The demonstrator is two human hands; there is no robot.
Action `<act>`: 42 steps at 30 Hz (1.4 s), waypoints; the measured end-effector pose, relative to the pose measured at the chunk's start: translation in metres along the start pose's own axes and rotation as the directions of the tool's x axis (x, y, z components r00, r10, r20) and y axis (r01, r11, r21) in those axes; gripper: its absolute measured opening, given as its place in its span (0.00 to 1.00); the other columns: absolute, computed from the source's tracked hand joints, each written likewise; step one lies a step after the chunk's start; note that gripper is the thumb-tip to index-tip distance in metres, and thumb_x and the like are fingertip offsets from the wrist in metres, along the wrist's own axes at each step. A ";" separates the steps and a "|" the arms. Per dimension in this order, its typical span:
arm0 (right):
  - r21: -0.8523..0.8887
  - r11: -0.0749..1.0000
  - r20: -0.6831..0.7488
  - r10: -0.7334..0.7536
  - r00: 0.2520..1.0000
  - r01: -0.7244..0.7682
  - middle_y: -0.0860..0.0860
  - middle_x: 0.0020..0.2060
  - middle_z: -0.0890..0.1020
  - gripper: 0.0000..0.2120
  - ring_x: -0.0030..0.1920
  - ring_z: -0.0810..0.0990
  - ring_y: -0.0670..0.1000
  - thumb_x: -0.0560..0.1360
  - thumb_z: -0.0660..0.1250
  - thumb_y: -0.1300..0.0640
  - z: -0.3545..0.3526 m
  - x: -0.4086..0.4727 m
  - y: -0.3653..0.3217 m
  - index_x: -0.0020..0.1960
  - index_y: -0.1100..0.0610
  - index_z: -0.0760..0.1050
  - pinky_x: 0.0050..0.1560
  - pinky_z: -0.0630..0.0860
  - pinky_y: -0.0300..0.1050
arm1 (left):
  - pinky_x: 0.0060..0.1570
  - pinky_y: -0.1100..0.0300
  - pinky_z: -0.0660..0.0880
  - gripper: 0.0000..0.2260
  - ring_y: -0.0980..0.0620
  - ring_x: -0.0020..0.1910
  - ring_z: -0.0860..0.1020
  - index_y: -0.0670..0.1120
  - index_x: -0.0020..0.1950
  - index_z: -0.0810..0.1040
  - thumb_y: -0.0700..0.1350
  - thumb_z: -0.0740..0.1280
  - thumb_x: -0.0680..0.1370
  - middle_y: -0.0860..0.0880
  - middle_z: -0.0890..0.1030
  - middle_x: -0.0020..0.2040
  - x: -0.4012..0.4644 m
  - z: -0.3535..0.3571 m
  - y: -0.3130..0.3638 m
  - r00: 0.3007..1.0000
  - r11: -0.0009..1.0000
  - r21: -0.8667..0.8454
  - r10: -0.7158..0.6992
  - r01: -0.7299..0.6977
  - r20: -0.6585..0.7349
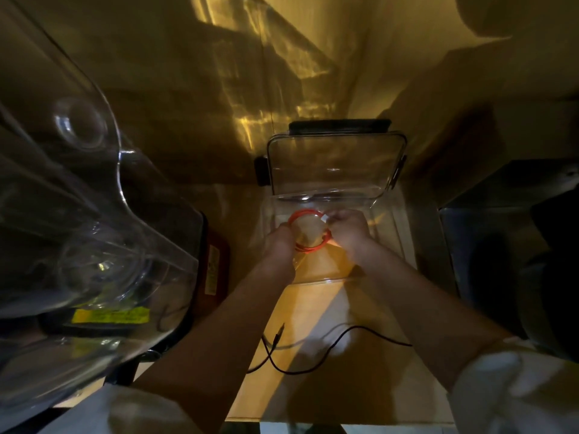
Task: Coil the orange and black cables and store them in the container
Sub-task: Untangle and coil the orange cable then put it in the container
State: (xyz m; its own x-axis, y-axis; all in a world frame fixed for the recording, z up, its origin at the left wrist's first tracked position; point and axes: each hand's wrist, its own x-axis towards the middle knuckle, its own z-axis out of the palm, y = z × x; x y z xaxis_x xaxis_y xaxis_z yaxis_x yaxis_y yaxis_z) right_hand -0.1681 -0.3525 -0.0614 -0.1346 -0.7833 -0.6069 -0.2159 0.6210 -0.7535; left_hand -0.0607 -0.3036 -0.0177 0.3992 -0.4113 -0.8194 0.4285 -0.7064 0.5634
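Far left of the grip: a large clear plastic vessel, tilted, over a dark object bearing a yellow label; both well apart from the work and seemingly no part of it. Left hand: fingers closed on the left side of the orange cable, pinching the stacked turns so the loop keeps its shape; how tightly cannot be told in the dim light. Orange cable: wound into a neat round coil, held between the two hands, over the open tray of the clear container; whether it touches the floor of the tray cannot be told. It is probably held low and centred so it can be laid flat without springing open. Right hand: fingers closed on the right side of the coil, with a pale connector end showing at the fingertips, likely to keep the loose end from unwinding. Beyond the hands: the container's clear lid, hinged up and back, leaving the tray free. Nearer the person than the grip, under the forearms: the black cable, uncoiled and loose on the wooden table, outside the container, its plug end pointing toward the hands. By judgement, the orange half of the task is near done and the black not yet begun.
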 end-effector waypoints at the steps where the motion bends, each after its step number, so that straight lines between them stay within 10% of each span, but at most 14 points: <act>1: -0.005 1.000 -0.008 -0.002 1.000 0.002 0.57 0.42 0.82 0.11 0.44 0.81 0.56 0.72 0.67 0.69 0.000 0.001 0.000 0.38 0.55 0.80 0.49 0.80 0.54 | 0.55 0.53 0.76 0.08 0.47 0.45 0.76 0.45 0.49 0.79 0.46 0.61 0.80 0.46 0.79 0.41 0.002 0.001 -0.001 1.000 1.000 -0.016 -0.001 0.001 0.009; 6: -0.051 0.998 0.023 -0.025 0.999 0.026 0.56 0.41 0.83 0.12 0.46 0.82 0.58 0.71 0.68 0.68 0.002 0.005 0.002 0.34 0.54 0.79 0.49 0.80 0.53 | 0.39 0.59 0.72 0.10 0.53 0.39 0.74 0.45 0.49 0.79 0.48 0.61 0.82 0.47 0.78 0.41 0.001 0.000 0.000 1.000 0.992 -0.128 -0.016 0.017 0.010; 13: -0.048 0.990 0.112 -0.128 0.985 0.134 0.55 0.44 0.82 0.07 0.47 0.79 0.54 0.70 0.70 0.69 0.001 0.006 0.009 0.46 0.61 0.83 0.53 0.77 0.50 | 0.61 0.47 0.76 0.20 0.42 0.56 0.80 0.42 0.60 0.80 0.54 0.64 0.76 0.40 0.82 0.58 0.019 -0.001 -0.010 1.000 0.996 -0.090 0.002 -0.002 -0.002; 17: -0.085 0.986 0.142 -0.128 0.981 0.141 0.51 0.32 0.74 0.14 0.36 0.72 0.47 0.70 0.64 0.72 -0.001 0.003 0.006 0.33 0.55 0.73 0.37 0.68 0.38 | 0.60 0.50 0.75 0.20 0.42 0.56 0.80 0.42 0.61 0.80 0.54 0.62 0.77 0.41 0.82 0.58 0.019 -0.002 -0.008 1.000 1.000 -0.005 0.000 0.000 -0.022; 22: -0.074 0.992 0.152 -0.095 0.984 0.107 0.51 0.34 0.73 0.10 0.37 0.70 0.47 0.69 0.60 0.72 -0.006 -0.003 0.004 0.44 0.62 0.77 0.36 0.65 0.36 | 0.51 0.58 0.70 0.16 0.45 0.57 0.75 0.40 0.66 0.75 0.47 0.57 0.83 0.43 0.77 0.59 -0.002 -0.010 -0.001 0.995 0.993 0.083 0.079 -0.084 0.059; 27: 0.044 0.998 0.109 -0.044 0.993 0.039 0.50 0.30 0.75 0.14 0.28 0.73 0.43 0.74 0.60 0.76 -0.014 -0.012 0.001 0.59 0.73 0.74 0.31 0.68 0.33 | 0.53 0.57 0.71 0.13 0.47 0.54 0.76 0.42 0.61 0.78 0.47 0.60 0.82 0.44 0.80 0.59 -0.013 -0.021 -0.003 0.963 0.956 0.166 0.215 -0.241 0.162; 30: 0.073 0.993 0.108 -0.104 0.989 0.096 0.46 0.25 0.79 0.10 0.21 0.75 0.35 0.75 0.59 0.76 -0.021 -0.031 -0.009 0.46 0.67 0.77 0.28 0.70 0.30 | 0.63 0.48 0.74 0.09 0.44 0.57 0.79 0.46 0.54 0.83 0.46 0.66 0.78 0.43 0.83 0.57 -0.018 -0.031 -0.006 0.956 0.956 0.132 0.236 -0.260 0.175; 42: 0.073 0.954 0.124 -0.298 0.946 0.291 0.52 0.39 0.82 0.12 0.36 0.79 0.49 0.76 0.62 0.70 -0.041 -0.127 -0.003 0.48 0.54 0.78 0.40 0.76 0.44 | 0.48 0.53 0.74 0.08 0.48 0.43 0.78 0.40 0.45 0.79 0.40 0.64 0.80 0.43 0.80 0.42 -0.066 -0.105 -0.050 0.828 0.855 0.104 0.450 -0.507 0.334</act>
State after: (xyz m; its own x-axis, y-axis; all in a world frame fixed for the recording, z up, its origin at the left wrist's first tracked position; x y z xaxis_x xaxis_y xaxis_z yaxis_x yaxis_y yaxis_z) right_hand -0.1904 -0.2564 0.0287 0.0574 -0.9227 -0.3811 -0.1749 0.3666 -0.9138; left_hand -0.0235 -0.1808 0.0190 0.2528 -0.8512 -0.4600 0.0799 -0.4554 0.8867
